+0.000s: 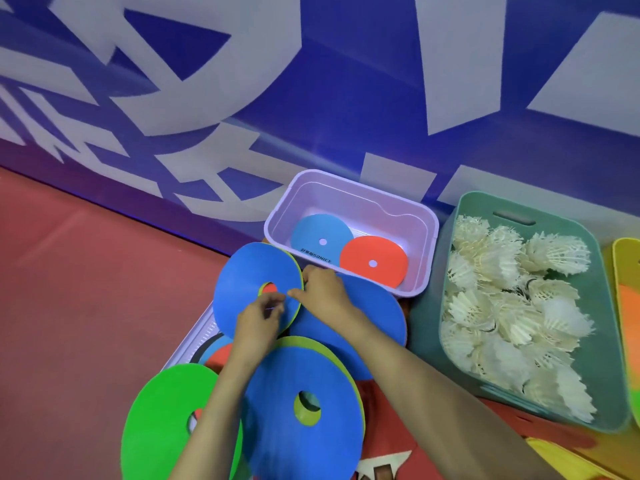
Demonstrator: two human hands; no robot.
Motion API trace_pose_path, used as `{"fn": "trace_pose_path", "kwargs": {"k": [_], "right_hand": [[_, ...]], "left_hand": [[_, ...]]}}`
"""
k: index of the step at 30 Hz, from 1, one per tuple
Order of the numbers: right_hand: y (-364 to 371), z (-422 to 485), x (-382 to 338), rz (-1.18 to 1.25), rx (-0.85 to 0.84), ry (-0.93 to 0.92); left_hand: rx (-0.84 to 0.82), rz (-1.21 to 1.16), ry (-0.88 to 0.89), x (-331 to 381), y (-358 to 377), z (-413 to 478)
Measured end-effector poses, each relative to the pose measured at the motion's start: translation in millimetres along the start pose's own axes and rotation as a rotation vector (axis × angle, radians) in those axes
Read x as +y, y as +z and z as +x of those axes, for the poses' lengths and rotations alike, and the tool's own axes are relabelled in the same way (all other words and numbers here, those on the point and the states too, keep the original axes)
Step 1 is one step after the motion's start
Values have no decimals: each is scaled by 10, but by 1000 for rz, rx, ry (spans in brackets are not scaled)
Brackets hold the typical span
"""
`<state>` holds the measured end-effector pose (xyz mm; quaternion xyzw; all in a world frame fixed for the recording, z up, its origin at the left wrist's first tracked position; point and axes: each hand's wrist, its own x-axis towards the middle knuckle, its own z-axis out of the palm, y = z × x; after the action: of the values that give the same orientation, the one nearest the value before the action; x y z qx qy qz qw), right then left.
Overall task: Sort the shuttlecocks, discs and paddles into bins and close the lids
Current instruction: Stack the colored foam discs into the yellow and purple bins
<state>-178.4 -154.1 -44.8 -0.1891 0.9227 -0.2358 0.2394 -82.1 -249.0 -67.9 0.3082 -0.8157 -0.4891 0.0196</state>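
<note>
My left hand point(259, 320) and my right hand point(323, 291) both pinch a large blue disc point(242, 282) with a centre hole, held tilted just in front of the lilac bin point(424, 244). That bin holds a small light-blue disc point(318, 237) and a small red disc point(375, 261). Below my hands lie another big blue disc point(298, 407), a third blue disc point(374, 317) under my right forearm, and a green disc point(162, 417). The teal bin point(602, 306) at right is filled with several white shuttlecocks point(512, 313).
A lilac lid point(194, 341) lies under the discs at left. A yellow bin edge point(623, 265) shows at far right with something orange inside. A blue and white banner wall point(311, 98) runs behind the bins. Red floor point(86, 289) spreads to the left.
</note>
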Motion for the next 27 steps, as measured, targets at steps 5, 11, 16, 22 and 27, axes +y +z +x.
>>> {"fn": "trace_pose_path", "kwargs": {"k": [5, 11, 16, 22, 27], "right_hand": [[-16, -76, -23, -9, 164, -65], [-663, -612, 218, 119, 557, -250], [-1215, -1000, 647, 338, 720, -117], [-1744, -1334, 1284, 306, 803, 5], [-2128, -1760, 1940, 109, 961, 79]], "left_hand": [[197, 59, 145, -98, -43, -48], [597, -42, 349, 171, -98, -107], [186, -443, 229, 641, 100, -167], [16, -605, 229, 1232, 528, -451], [-45, -604, 225, 1715, 1137, -790]]}}
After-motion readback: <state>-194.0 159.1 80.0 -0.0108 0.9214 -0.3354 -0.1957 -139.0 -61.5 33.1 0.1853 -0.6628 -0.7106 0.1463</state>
